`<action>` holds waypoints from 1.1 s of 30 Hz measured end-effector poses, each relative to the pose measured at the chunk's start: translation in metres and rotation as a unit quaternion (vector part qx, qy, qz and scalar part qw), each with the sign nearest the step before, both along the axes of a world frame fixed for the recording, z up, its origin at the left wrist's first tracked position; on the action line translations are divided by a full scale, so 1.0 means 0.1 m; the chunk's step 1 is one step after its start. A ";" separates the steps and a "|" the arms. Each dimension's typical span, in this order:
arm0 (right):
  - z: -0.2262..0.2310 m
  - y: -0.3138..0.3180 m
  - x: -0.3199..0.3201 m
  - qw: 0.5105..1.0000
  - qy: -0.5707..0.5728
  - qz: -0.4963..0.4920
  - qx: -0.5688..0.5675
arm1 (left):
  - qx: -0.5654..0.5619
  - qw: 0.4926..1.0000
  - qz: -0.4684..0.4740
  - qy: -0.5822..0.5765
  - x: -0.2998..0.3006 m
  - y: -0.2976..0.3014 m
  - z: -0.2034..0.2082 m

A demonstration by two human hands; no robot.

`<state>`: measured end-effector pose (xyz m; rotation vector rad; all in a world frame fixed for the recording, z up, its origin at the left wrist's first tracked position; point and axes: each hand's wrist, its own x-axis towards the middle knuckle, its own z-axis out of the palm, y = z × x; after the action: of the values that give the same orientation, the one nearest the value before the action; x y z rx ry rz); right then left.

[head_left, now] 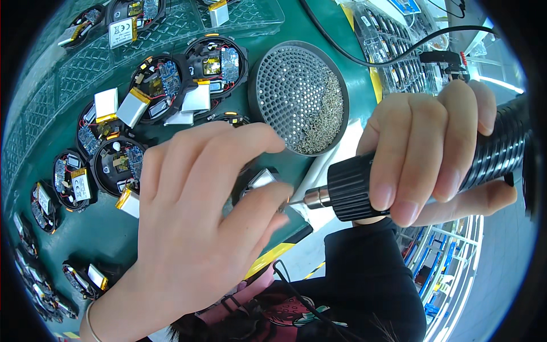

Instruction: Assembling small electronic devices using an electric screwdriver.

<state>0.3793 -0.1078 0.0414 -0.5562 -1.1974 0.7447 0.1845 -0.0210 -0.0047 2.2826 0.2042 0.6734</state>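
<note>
My right hand (421, 154) is wrapped round a black electric screwdriver (356, 185), its metal bit pointing left. Close to the bit's tip is my left hand (199, 205), palm down with fingers bent and the fingertips drawn together; they are slightly blurred. Whatever those fingertips hold, if anything, is too small to make out. Partly hidden behind the left hand is a round black housing with a silver battery pack (262, 179). A round grey perforated dish (276, 102) holds many small metal screws (322, 122), beyond both hands.
Several open round black housings (119, 162) with blue circuit boards and silver battery packs (134, 107) lie on the green table (114, 233). A clear plastic tray (62, 94) runs along the left and back. A black cable (393, 61) curves across the far right.
</note>
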 end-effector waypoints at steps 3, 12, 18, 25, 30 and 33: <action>0.13 -0.01 0.10 0.998 -0.048 0.024 -0.013 | 0.035 0.990 -0.068 0.120 -0.02 0.06 0.13; 0.16 -0.03 0.34 0.996 0.058 0.029 -0.061 | 0.300 0.943 -0.038 0.142 -0.17 -0.13 0.09; 0.17 -0.05 0.30 0.995 0.054 0.019 -0.077 | 0.148 0.984 -0.090 0.031 -0.07 -0.03 -0.06; 0.19 -0.04 0.30 0.996 -0.026 0.065 -0.059 | 0.163 0.979 -0.110 0.053 -0.05 0.00 -0.03; 0.20 -0.05 0.29 0.996 -0.040 0.056 -0.050 | 0.140 0.981 -0.089 0.101 -0.05 -0.06 0.00; 0.24 -0.03 0.12 0.992 -0.068 0.001 -0.102 | 0.132 0.985 -0.079 0.079 -0.03 -0.01 -0.03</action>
<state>0.3914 -0.1108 0.0652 -0.7858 -1.2555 0.8459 0.1810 -0.0220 -0.0079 2.5767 0.0061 0.4601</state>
